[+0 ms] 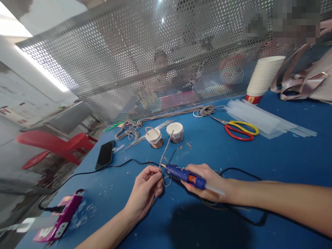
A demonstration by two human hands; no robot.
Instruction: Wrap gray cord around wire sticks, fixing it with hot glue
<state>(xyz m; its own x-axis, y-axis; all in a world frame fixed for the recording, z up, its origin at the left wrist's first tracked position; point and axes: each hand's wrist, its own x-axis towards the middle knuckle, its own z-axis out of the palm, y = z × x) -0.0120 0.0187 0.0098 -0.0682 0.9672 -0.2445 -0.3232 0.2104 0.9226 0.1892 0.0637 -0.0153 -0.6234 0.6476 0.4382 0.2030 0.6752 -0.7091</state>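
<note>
Between the thumb and fingers of my left hand is pinched a thin strand of twine, which stands up and slants to the right. My right hand is wrapped around a blue glue gun; a clear glue stick pokes out of its back end. The gun's nozzle is close to the twine, just above my left fingertips; whether they touch I cannot tell. Beyond the hands stand two small cups with white tops, a handled one and one without a visible handle.
Red-and-yellow scissors, clear glue sticks and stacked paper cups are at the right. Twine and a phone lie left. A black cord runs to a purple power strip. A perforated metal screen borders the blue table.
</note>
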